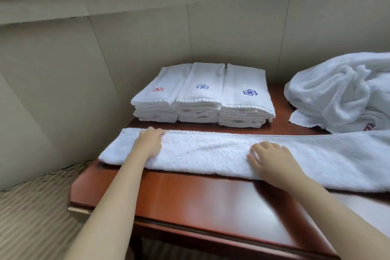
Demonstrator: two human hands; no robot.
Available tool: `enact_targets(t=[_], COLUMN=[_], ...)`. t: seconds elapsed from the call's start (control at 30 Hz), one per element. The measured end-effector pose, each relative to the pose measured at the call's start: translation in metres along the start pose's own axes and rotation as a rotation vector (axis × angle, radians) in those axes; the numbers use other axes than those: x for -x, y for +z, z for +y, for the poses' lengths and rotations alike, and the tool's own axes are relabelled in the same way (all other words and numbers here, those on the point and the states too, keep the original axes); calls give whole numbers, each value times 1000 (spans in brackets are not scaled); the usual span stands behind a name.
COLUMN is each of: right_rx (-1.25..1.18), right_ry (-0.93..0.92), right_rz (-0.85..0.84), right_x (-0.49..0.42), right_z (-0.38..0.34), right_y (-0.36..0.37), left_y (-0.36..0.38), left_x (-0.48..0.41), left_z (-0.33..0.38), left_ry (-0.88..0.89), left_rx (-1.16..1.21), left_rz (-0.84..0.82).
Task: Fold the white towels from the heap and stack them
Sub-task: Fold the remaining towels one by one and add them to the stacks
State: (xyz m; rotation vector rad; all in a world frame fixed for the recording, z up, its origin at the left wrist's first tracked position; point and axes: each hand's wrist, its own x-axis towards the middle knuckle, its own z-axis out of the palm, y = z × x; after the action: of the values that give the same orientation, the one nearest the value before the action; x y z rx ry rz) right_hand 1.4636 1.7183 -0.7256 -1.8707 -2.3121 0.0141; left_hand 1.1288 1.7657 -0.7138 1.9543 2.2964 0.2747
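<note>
A long white towel lies folded lengthwise into a strip across the reddish wooden table, running off the right edge of view. My left hand rests flat on the strip near its left end. My right hand presses flat on the strip near the middle, fingers spread. Neither hand grips the cloth. Behind the strip stand three side-by-side stacks of folded white towels with red and blue embroidered flower marks. A crumpled heap of white towels sits at the back right.
The table's left end and front edge are close to my arms. Beige wall panels rise directly behind the stacks and to the left. Striped carpet lies below at the left.
</note>
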Motion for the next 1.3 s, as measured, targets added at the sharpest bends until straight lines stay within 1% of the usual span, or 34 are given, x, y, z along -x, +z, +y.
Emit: enact_targets(t=[0.07,0.13,0.2,0.27,0.33,0.4,0.47,0.5,0.6,0.67,0.7,0.73,0.83,0.87,0.97,1.03,1.1,1.17,1.23,1.27,1.3], right_rx=[-27,-10,13,-10,-37,-44,-59,-68,-28,7,14,17,19,16,13,9,5,1,-14,-39,-86], right_ry=[-42,-97,-146,-190,-220,-214,-191,-190,-263,-287,-282,-275,-268,-266,-262,-269,-279,-283,-285,-285,-282], right_rz=[53,80,98,82,44,25,-8,-38,-128,-157,-163,-168,-175,-175,-178,-181,-172,-181,-206,-212,-211], right_x=[-7,-14,-18,-20,-20,-20,-19,-18,-15,-15,-15,-15,-15,-14,-9,-4,0,3,6,6,7], right_z=[-4,-8,-14,-18,-20,-20,-21,-23,-31,-36,-37,-38,-39,-39,-41,-41,-40,-38,-38,-38,-39], right_y=[0,3,7,12,15,15,16,17,20,21,20,20,20,20,19,18,18,17,14,12,9], left_y=[-7,-10,-6,2,10,11,9,8,4,1,0,-1,-7,-10,-18,-20,-22,-28,-38,-44,-52], left_x=[-12,-21,-26,-27,-28,-26,-21,-18,-1,12,17,21,27,28,33,35,38,41,44,47,49], left_z=[-6,-5,0,8,12,11,1,-7,-44,-71,-81,-89,-95,-93,-82,-77,-72,-67,-63,-58,-49], left_ry=[0,19,28,35,48,24,-57,-134,-464,-626,-663,-661,-567,-564,-665,-731,-774,-846,-900,-903,-880], left_rx=[-51,-89,-116,-126,-104,-27,-3,-18,11,95,145,189,239,244,297,459,678,944,1266,1416,1505], left_rz=[-47,-38,67,153,189,221,250,248,230,214,200,193,183,180,200,219,283,362,411,404,376])
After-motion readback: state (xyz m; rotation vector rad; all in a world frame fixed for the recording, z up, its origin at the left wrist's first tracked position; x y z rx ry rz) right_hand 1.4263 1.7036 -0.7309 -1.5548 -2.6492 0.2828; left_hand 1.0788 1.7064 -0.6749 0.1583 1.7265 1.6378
